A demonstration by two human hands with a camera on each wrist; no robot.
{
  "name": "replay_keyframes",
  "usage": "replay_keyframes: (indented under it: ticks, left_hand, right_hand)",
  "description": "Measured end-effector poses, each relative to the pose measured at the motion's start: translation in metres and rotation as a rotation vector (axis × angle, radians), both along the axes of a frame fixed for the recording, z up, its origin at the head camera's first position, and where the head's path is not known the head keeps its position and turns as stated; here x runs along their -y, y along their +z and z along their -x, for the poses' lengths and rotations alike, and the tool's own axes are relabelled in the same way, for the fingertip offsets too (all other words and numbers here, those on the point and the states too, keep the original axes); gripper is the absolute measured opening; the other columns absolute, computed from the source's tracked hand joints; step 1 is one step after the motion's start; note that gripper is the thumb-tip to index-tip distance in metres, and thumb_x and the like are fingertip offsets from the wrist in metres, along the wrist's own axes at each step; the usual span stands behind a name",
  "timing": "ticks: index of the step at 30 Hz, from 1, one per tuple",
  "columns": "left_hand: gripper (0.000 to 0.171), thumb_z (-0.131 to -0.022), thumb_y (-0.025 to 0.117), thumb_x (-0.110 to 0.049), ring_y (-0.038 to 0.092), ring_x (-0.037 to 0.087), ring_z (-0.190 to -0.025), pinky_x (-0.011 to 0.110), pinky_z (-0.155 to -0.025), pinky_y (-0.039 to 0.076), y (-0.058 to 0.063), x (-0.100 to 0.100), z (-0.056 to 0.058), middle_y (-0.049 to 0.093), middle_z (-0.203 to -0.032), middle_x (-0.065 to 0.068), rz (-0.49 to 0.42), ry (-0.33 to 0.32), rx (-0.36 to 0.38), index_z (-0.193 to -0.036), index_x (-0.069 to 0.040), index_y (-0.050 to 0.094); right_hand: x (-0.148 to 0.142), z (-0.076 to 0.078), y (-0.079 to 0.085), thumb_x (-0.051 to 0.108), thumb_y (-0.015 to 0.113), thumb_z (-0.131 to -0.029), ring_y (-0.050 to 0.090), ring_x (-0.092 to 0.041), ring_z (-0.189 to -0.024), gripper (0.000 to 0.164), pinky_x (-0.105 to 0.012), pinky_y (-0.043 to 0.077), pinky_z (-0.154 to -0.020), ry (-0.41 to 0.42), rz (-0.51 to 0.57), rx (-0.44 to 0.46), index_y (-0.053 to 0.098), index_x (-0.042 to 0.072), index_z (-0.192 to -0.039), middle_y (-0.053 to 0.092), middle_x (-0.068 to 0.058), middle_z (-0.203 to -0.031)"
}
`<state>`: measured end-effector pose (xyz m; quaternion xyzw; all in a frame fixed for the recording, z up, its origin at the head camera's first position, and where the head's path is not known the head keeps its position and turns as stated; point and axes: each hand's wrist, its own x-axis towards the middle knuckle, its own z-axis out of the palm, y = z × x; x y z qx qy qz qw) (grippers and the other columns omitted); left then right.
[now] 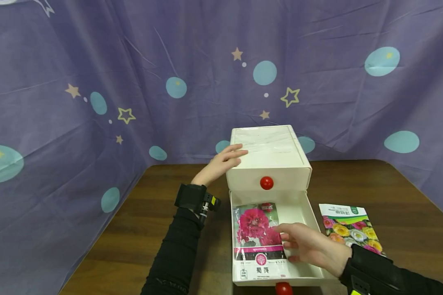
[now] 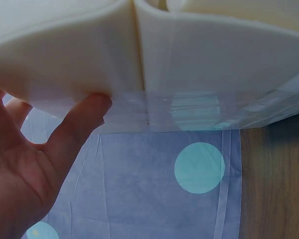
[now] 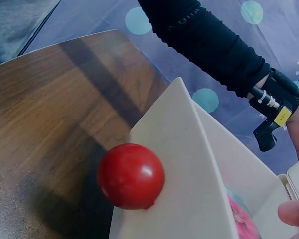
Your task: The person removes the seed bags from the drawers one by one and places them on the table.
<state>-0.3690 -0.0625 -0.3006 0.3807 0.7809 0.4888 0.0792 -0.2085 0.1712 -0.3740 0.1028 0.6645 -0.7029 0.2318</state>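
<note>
A white drawer box (image 1: 267, 147) has its lower drawer (image 1: 299, 207) pulled out towards me. Inside the drawer, on its left side, lies a hollyhock seed packet (image 1: 260, 241) with pink flowers on it. My right hand (image 1: 310, 246) is over the drawer with its fingers loosely spread, fingertips right at the packet's right edge. My left hand (image 1: 221, 164) rests on the box's left top edge. In the left wrist view its thumb (image 2: 79, 119) presses the side wall, and the other fingers are partly hidden.
A second seed packet (image 1: 350, 227) with many-coloured flowers lies on the wooden table (image 1: 170, 213), right of the drawer, partly behind my right wrist. Red ball knobs stick out from the upper drawer front (image 1: 243, 179) and the lower one. A purple curtain (image 1: 206, 41) hangs behind the table.
</note>
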Motion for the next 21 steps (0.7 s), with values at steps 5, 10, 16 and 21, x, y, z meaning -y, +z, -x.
replay_keyframes:
  ticks: [5,10,16,21]
  left_hand:
    - [0.047,-0.109,0.043,-0.015,0.022,0.029,-0.151,0.048,-0.114,0.031,0.000,-0.001,-0.002,0.022,-0.166,0.010,0.005,0.004,0.009,-0.153,0.001,0.044]
    - [0.048,-0.108,0.045,-0.018,0.023,0.028,-0.151,0.048,-0.114,0.031,0.000,-0.001,-0.001,0.023,-0.166,0.008,0.007,0.017,0.009,-0.153,0.000,0.046]
    - [0.048,-0.108,0.045,-0.017,0.024,0.028,-0.150,0.048,-0.114,0.031,0.000,0.000,0.001,0.023,-0.166,0.008,0.006,0.010,0.004,-0.152,0.000,0.046]
    - [0.047,-0.108,0.044,-0.016,0.022,0.027,-0.151,0.048,-0.114,0.031,0.000,0.000,0.001,0.023,-0.166,0.009,0.010,0.008,0.001,-0.152,0.001,0.045]
  right_hand:
    - [0.002,0.002,-0.006,0.007,0.049,-0.101,0.060,-0.024,-0.093,0.021,-0.045,0.047,-0.089,0.041,0.043,-0.043,0.054,-0.007,-0.116,0.063,-0.011,-0.101]
    - [0.001,0.003,-0.011,-0.007,0.040,-0.099,0.062,-0.029,-0.102,0.044,-0.049,0.049,-0.092,0.070,0.120,-0.062,0.023,-0.013,-0.138,0.064,-0.019,-0.110]
    - [-0.005,0.005,-0.012,-0.014,0.038,-0.095,0.065,-0.024,-0.095,0.032,-0.042,0.053,-0.085,0.092,0.176,-0.075,0.038,-0.009,-0.126,0.068,-0.010,-0.099]
    - [-0.009,0.006,-0.010,-0.016,0.040,-0.093,0.066,-0.021,-0.089,0.028,-0.036,0.055,-0.081,0.098,0.184,-0.093,0.043,-0.009,-0.120,0.069,-0.009,-0.094]
